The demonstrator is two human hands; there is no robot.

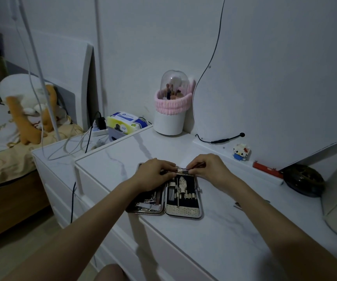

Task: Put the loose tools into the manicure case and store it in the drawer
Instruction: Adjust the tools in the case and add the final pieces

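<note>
An open manicure case (184, 210) lies flat on the white marbled dresser top (214, 230), its two dark halves holding several metal tools in elastic loops. My left hand (155, 173) rests over the far end of the left half, fingers curled on a small patterned metal tool (181, 169). My right hand (208, 166) pinches the other end of the same tool above the case's far edge; a thin dark rod sticks out from its fingers. One small loose metal tool (238, 205) lies on the top to the right of the case.
A white brush holder with pink band and clear dome (170, 110) stands at the back. A toy block figure (241, 152), a red item (267, 169) and a dark round object (303, 180) line the right ledge. Wipes pack (126, 121) and cables sit left.
</note>
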